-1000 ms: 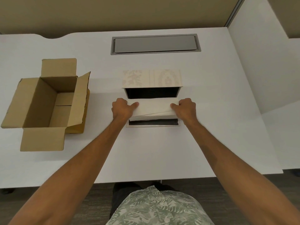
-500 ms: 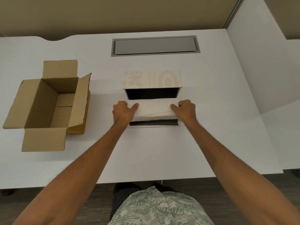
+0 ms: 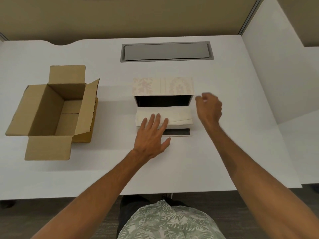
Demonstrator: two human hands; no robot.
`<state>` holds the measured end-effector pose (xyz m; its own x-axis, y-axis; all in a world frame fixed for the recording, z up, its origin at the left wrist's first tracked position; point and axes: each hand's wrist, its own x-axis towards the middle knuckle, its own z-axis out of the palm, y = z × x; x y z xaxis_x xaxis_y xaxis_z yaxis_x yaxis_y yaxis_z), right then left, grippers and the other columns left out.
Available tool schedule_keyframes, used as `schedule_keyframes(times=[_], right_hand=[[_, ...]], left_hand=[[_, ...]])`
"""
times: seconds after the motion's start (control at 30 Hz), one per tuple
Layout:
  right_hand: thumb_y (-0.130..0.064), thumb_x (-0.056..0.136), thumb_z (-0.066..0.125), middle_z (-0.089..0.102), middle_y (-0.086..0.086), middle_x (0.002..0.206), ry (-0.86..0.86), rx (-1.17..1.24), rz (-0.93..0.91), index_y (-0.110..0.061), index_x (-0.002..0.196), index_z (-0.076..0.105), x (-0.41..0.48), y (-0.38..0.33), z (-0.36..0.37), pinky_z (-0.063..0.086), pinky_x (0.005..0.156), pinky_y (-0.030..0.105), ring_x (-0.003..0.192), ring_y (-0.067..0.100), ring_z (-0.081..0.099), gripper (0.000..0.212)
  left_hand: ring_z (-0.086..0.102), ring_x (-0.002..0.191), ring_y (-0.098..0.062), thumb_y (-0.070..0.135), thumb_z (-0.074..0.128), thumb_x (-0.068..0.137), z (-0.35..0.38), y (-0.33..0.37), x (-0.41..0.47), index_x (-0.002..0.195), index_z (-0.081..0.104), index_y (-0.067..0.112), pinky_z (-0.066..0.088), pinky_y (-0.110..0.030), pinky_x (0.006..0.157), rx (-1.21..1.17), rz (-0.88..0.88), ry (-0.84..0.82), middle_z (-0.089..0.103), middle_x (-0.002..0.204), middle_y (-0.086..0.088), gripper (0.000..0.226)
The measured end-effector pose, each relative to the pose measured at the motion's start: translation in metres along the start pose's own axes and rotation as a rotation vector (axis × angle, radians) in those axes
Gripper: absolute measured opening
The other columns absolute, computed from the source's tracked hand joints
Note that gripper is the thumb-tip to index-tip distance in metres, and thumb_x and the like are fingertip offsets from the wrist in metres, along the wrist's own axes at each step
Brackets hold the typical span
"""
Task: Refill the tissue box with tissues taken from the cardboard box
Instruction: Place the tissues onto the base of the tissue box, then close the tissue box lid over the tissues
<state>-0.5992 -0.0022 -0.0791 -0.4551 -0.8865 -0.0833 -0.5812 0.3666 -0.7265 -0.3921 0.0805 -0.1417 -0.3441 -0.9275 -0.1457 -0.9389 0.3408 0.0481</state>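
The tissue box [image 3: 163, 100] sits open at the table's middle, its patterned lid [image 3: 162, 86] tilted back and its dark inside showing. A cream stack of tissues [image 3: 177, 116] lies across the box's opening. My left hand [image 3: 151, 133] rests flat on the stack's left part, fingers spread. My right hand [image 3: 209, 107] hovers just right of the box near the lid's corner, fingers loosely curled and blurred, nothing seen in it. The cardboard box [image 3: 51, 111] stands open at the left, with no tissues visible inside.
A grey cable hatch [image 3: 166, 51] is set into the white table [image 3: 233, 144] behind the tissue box. A white partition [image 3: 276, 75] rises along the right side. The table's front edge lies near my body.
Both hands let go of the tissue stack's ends. The left hand moved onto the stack's top, palm flat. The right hand lifted away up and to the right.
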Motion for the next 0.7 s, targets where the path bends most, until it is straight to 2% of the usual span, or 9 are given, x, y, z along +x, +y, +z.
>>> schedule_keyframes(times=[0.03,0.1,0.17,0.2,0.3,0.37,0.57,0.7], right_hand=[[-0.028,0.093,0.057,0.066,0.007,0.118,0.062,0.004,-0.09,-0.011,0.119,0.067,0.005,-0.008,-0.003,0.046,0.086,0.029,0.108,0.024,0.062,0.033],[-0.023,0.095,0.058,0.058,0.011,0.133,0.041,-0.03,-0.352,-0.008,0.134,0.058,0.018,-0.027,-0.009,0.039,0.1,0.028,0.124,0.025,0.052,0.042],[-0.026,0.096,0.059,0.053,0.012,0.141,-0.127,-0.156,-0.572,-0.01,0.139,0.054,0.034,-0.047,-0.01,0.033,0.111,0.034,0.133,0.027,0.044,0.046],[-0.029,0.096,0.059,0.051,0.01,0.145,-0.24,-0.233,-0.618,-0.012,0.14,0.053,0.043,-0.055,-0.009,0.031,0.115,0.039,0.136,0.027,0.042,0.047],[-0.038,0.095,0.061,0.044,0.008,0.152,-0.499,-0.502,-0.634,-0.019,0.145,0.047,0.057,-0.07,-0.004,0.027,0.117,0.048,0.139,0.029,0.039,0.055],[-0.041,0.093,0.063,0.043,0.01,0.152,-0.575,-0.576,-0.598,-0.02,0.147,0.043,0.061,-0.071,-0.002,0.029,0.114,0.049,0.138,0.032,0.04,0.062],[-0.047,0.083,0.072,0.046,0.011,0.142,-0.52,-0.57,-0.635,-0.02,0.145,0.045,0.056,-0.064,-0.003,0.033,0.107,0.049,0.132,0.031,0.041,0.072],[-0.051,0.079,0.075,0.047,0.008,0.133,-0.506,-0.583,-0.675,-0.02,0.143,0.048,0.042,-0.055,-0.008,0.035,0.102,0.047,0.125,0.028,0.042,0.076]], left_hand=[[0.006,0.153,-0.033,0.069,0.028,0.093,0.0,-0.001,0.0,0.158,0.008,0.026,0.006,-0.05,0.123,0.003,0.002,-0.01,0.007,0.166,-0.011,0.08],[0.002,0.153,-0.033,0.07,0.028,0.093,0.001,-0.001,0.0,0.158,0.004,0.027,0.003,-0.05,0.122,0.003,0.001,-0.026,0.003,0.167,-0.01,0.082],[-0.002,0.153,-0.032,0.071,0.027,0.092,0.001,0.0,0.0,0.157,0.0,0.028,-0.001,-0.049,0.121,0.003,-0.001,-0.044,-0.001,0.167,-0.009,0.083],[-0.004,0.153,-0.032,0.071,0.027,0.092,0.001,0.0,0.0,0.157,-0.002,0.028,-0.002,-0.049,0.121,0.003,-0.001,-0.052,-0.003,0.167,-0.009,0.083],[-0.006,0.153,-0.033,0.071,0.028,0.092,-0.001,0.001,0.0,0.157,-0.004,0.028,-0.006,-0.048,0.119,0.007,-0.001,-0.072,-0.006,0.167,-0.009,0.084],[-0.006,0.153,-0.033,0.07,0.03,0.092,-0.003,0.003,0.001,0.157,-0.004,0.027,-0.007,-0.048,0.119,0.012,-0.001,-0.085,-0.006,0.167,-0.01,0.085],[-0.004,0.152,-0.036,0.068,0.033,0.093,-0.012,0.005,0.002,0.157,0.0,0.023,0.004,-0.053,0.123,-0.001,-0.005,-0.112,-0.002,0.166,-0.013,0.084],[0.005,0.152,-0.038,0.068,0.035,0.091,-0.015,0.007,0.0,0.156,0.005,0.028,0.01,-0.056,0.122,-0.006,-0.001,-0.078,0.01,0.165,-0.016,0.082]])
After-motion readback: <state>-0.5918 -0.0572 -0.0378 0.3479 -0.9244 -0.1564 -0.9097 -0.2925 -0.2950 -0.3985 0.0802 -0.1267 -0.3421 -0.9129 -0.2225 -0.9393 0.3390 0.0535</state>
